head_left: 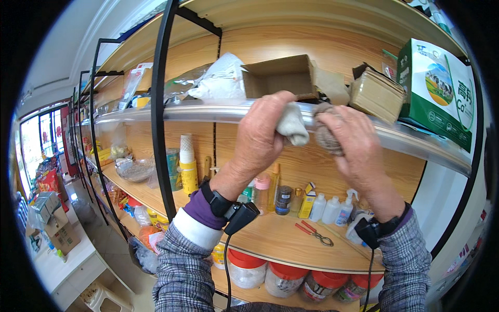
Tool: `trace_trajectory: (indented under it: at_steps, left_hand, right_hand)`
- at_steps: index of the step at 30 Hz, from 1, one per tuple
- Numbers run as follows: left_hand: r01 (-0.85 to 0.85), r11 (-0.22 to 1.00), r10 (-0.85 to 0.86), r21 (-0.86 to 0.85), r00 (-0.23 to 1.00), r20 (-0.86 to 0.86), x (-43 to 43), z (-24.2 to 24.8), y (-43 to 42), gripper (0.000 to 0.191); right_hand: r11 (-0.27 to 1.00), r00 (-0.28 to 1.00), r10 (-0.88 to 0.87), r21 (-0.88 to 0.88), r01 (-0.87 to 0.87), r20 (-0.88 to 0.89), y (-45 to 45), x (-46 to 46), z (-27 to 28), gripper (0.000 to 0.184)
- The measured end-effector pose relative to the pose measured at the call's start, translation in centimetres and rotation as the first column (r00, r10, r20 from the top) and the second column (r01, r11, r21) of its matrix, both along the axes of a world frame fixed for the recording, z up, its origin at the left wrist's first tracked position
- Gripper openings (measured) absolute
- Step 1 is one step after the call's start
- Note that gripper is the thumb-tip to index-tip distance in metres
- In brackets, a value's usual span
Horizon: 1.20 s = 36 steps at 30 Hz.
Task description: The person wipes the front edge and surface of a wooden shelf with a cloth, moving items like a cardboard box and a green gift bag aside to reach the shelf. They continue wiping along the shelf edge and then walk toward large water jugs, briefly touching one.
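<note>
At the upper shelf's clear plastic front edging, my left hand grips a pale grey-white cloth. Just to its right, my right hand is closed around a brown, bunched-up cloth against the same edging. The two cloths are close together with a narrow gap between them. Behind the hands, an open cardboard box lies on the upper shelf, with a white plastic bag to its left.
A battered carton and a green-and-white box stand at the upper right. Below are a spray bottle, a pink-lidded bottle, red-handled pliers or scissors and stacked cups. Red-lidded jars line the lower shelf. A black upright stands left.
</note>
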<state>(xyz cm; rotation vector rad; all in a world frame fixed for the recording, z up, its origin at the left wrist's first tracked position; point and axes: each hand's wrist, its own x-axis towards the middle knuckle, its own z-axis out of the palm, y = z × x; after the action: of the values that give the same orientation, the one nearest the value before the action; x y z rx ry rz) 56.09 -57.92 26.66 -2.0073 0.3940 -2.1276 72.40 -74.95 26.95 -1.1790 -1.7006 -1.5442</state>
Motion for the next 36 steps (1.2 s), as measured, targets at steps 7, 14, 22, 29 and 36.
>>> trace_trajectory:
  at_steps: [7,14,22,29,36]
  left_hand:
    - [-0.272,0.962,0.273,-0.009,0.961,0.044,-4.4,-0.3,4.9,0.038]
    - [-0.132,0.987,0.135,0.094,0.990,-0.030,-3.2,-1.3,4.3,0.034]
    - [-0.275,0.960,0.276,-0.055,0.961,0.015,-9.8,-0.6,8.2,0.021]
    - [-0.438,0.858,0.434,-0.269,0.898,-0.079,-12.3,3.4,10.6,0.063]
    - [-0.668,0.566,0.411,-0.483,0.736,-0.537,-11.5,8.2,12.6,0.083]
  right_hand:
    - [0.992,0.997,-0.079,0.102,0.077,0.013,0.0,-0.3,-0.8,0.060]
    - [0.996,0.995,0.068,-0.062,-0.063,0.075,5.2,-4.4,-0.5,0.061]
    - [0.998,0.998,0.056,-0.016,-0.056,-0.003,4.1,-4.8,0.9,0.048]
    - [0.988,0.990,0.138,0.072,-0.139,0.029,3.1,-4.7,3.0,0.040]
    - [0.993,0.999,-0.024,0.113,0.028,-0.033,1.8,-3.3,5.4,0.029]
